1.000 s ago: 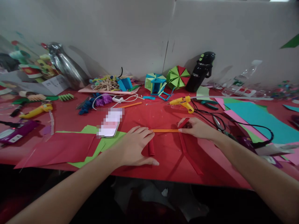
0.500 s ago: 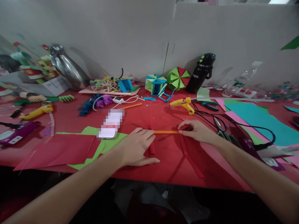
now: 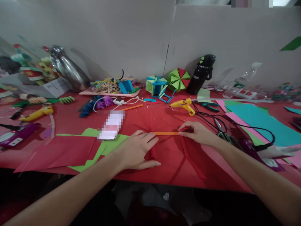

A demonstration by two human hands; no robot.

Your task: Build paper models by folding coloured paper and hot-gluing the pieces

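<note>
An orange paper strip (image 3: 166,133) lies crosswise between two red paper strips, forming a rough H on the red table. My left hand (image 3: 136,152) rests flat with its thumb apart, fingertips over the orange strip's left end and the left red strip (image 3: 152,151). At the other end, my right hand (image 3: 196,133) pinches where the orange strip meets the right red strip (image 3: 191,161). That red strip slants down toward the table's front edge. My right fingers hide the joint itself.
A yellow glue gun (image 3: 182,105) lies behind my right hand, near scissors (image 3: 223,130) and black cables. A phone (image 3: 111,125) rests on green paper (image 3: 122,138) at left. Farther back stand paper ornaments (image 3: 179,79), a black bottle (image 3: 202,73) and a steel jug (image 3: 68,69).
The view has shifted very slightly. Both hands stay in place on the strips, with no clear movement.
</note>
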